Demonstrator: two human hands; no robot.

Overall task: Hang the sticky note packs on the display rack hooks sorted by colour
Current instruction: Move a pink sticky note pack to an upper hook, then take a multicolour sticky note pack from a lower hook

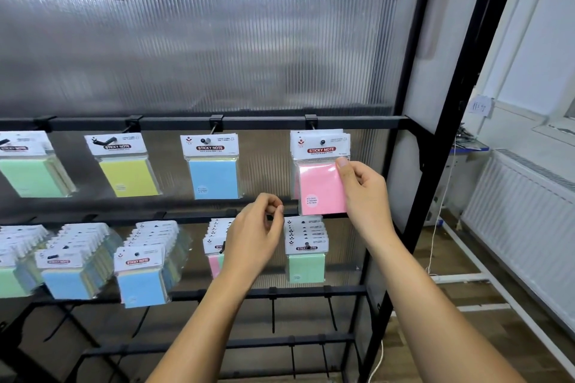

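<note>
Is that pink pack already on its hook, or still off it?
On: the hook tip pokes through the pink pack header, though the right hand grips its edge.

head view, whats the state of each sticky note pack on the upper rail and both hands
pink sticky note pack: hung on the far-right hook, pinched by the right hand
blue sticky note pack: hung
yellow sticky note pack: hung
green sticky note pack: hung
right hand: gripping
left hand: curled, empty
</note>
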